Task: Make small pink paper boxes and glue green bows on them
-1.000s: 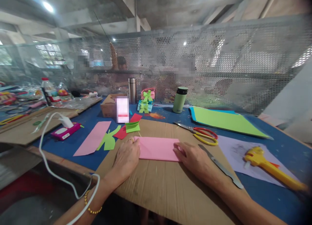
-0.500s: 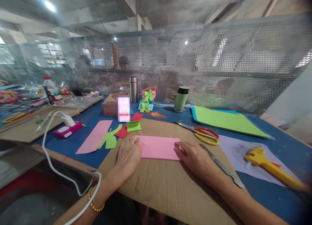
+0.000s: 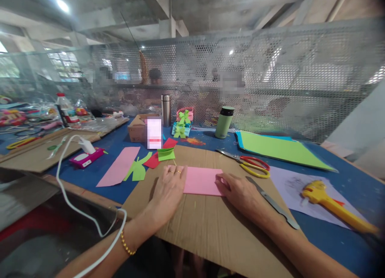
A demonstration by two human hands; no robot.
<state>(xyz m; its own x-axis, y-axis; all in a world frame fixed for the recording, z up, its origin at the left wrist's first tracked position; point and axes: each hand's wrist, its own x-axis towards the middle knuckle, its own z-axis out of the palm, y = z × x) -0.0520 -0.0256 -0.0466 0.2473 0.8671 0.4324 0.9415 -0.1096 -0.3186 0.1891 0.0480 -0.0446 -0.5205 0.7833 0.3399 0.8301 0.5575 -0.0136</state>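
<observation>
Both hands are apart on the smooth pink folded sheet (image 3: 201, 181): my left hand (image 3: 170, 185) presses flat over its left end, my right hand (image 3: 237, 189) pinches its right edge with curled fingers. It's a neat rectangle lying on ridged brown cardboard (image 3: 207, 234), the flat metal blade (image 3: 275, 204) just beside my right forearm.

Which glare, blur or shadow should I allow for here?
Head view: ceiling lamp glares; mesh looks hazy; right edge darkens, blurring the glue gun's far end; right forearm shadows the cardboard; pink paper looks fairly clear.
</observation>
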